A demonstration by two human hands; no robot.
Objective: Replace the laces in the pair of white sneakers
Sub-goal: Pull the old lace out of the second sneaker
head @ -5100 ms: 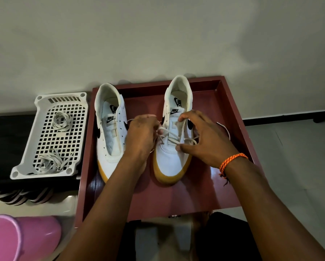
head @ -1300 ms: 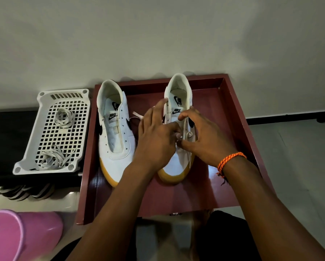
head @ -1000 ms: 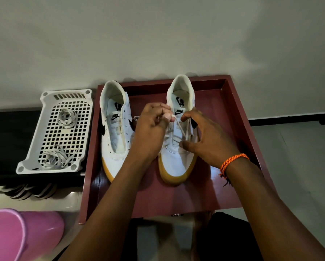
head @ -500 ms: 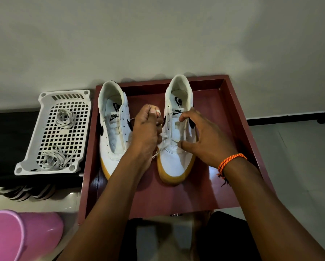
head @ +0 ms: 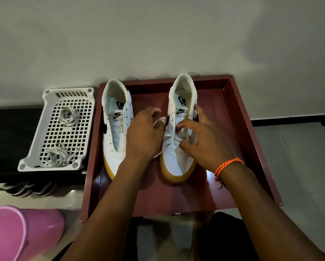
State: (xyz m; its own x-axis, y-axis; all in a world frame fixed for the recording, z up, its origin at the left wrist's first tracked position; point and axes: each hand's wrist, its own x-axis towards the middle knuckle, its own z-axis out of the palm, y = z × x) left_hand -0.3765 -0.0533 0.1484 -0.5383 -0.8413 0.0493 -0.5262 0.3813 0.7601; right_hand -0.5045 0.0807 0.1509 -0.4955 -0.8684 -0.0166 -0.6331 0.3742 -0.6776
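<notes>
1. Head view, what has changed: half a second ago your left hand (head: pixel 145 136) was raised in a fist at the inner side of the right sneaker (head: pixel 179 129); now it sits lower beside the eyelets, fingers curled, with the lace (head: pixel 160 120) looping out at its fingertips. Whether it actually pinches the lace, I cannot tell
2. Your right hand (head: pixel 203 142) has shifted to cup the shoe's outer side, index finger hooked on the lace over the tongue and thumb pressed by the lower eyelets. I judge you are between pulls, with only the lower rows threaded
3. The left sneaker (head: pixel 116 127) stands laceless, so well over half the job remains
4. Containers: both sneakers sit in the maroon tray (head: pixel 238 117). The white basket (head: pixel 44 140) beside it holds a coiled lace (head: pixel 68 114) and a loose tangle of laces (head: pixel 57 156)
</notes>
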